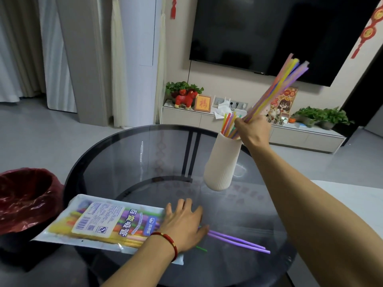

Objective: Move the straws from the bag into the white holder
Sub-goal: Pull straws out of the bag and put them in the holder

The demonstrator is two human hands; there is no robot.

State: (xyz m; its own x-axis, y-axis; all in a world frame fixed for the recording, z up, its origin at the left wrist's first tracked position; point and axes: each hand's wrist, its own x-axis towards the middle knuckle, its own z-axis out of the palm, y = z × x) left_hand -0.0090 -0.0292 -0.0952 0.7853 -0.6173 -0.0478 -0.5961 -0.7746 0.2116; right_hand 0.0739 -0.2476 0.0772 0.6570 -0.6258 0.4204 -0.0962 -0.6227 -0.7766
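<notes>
Over the holder (222,162), already part-filled, your right hand (251,129) fingers clasp a straw bunch (277,88); your left hand (183,223), fingers flat, pins the bag (99,222), still stocked; two straws (238,241) lie loose on the table (128,162).

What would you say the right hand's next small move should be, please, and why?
Probably lower the bundle of straws into the white holder and let go. The right hand grips the bundle just above the holder's mouth, tilted up to the right, with its lower ends apparently at the rim beside straws that already stand inside. The left hand rests flat on the bag.
</notes>
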